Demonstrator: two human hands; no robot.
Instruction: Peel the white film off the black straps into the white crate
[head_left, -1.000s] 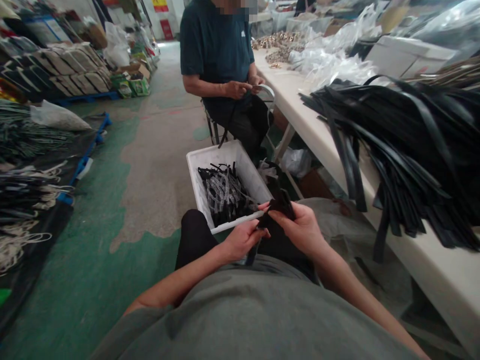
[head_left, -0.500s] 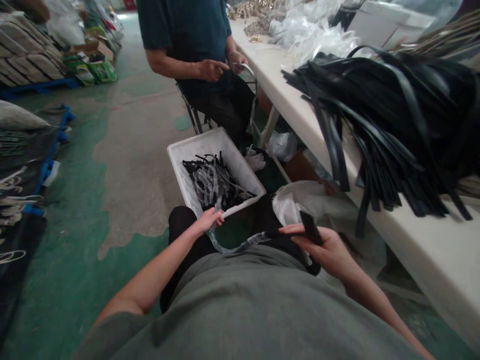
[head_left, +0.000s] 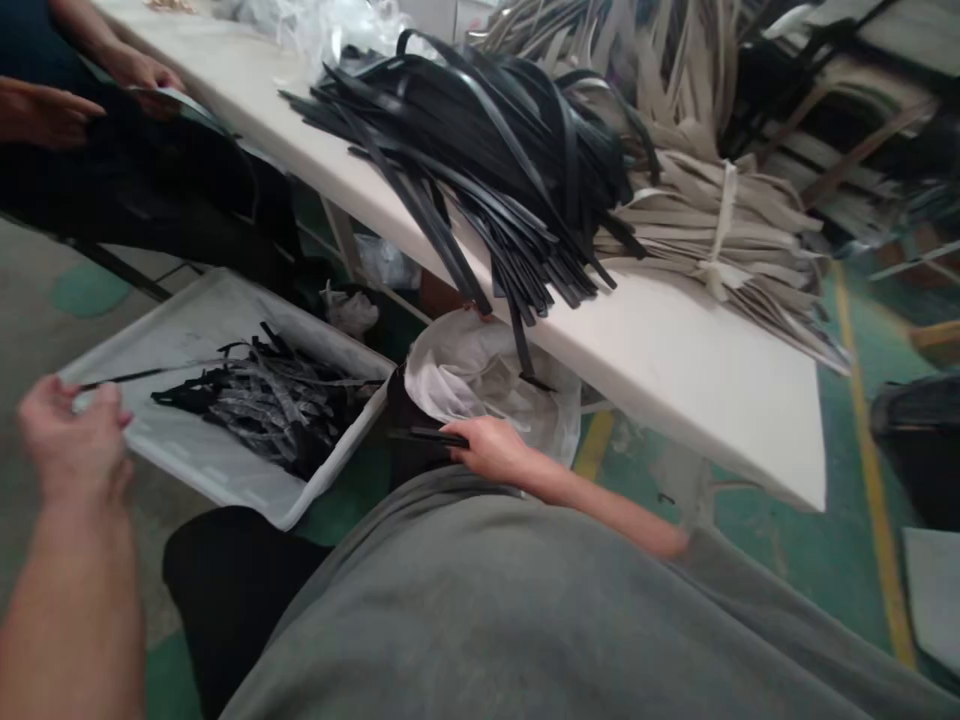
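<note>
The black strip point(head_left: 131, 378) over the white bin point(head_left: 195, 320) I judge, from my remote seat, to be light, limp and best pinched near its end, where the left hand's point(head_left: 75, 435) fingers seem to grip it, though blur clouds this; it looks thin and dark, while the right hand point(head_left: 495, 448) clasps dark pieces point(head_left: 431, 436)

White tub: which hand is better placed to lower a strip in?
Probably the left hand: it's by the tub, holding a strip extending over it; the right hand is farther off.
</note>
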